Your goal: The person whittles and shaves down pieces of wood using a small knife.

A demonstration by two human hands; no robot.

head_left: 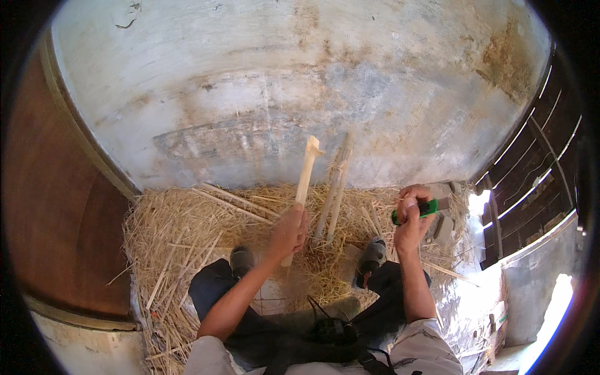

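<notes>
My left hand (290, 232) is closed around a pale strip of wood (305, 172), which stands nearly upright with a curled sliver peeling at its upper end. Its lower end shows below my fist. To the right, my right hand (410, 215) is raised and wrapped around a tool with a green handle (425, 209). A short dull brownish part (444, 203) shows beside the handle, but the kind of tool cannot be made out. The two hands are well apart, and the tool does not touch the strip.
Two poles (333, 194) lean against the stained wall (250, 94) ahead. Straw and shavings (162, 219) cover the floor, with loose strips (234, 203) on top. Bricks or blocks (444, 230) sit at right. A brown panel (69, 187) stands at left, dark slatted boards (531, 162) at right.
</notes>
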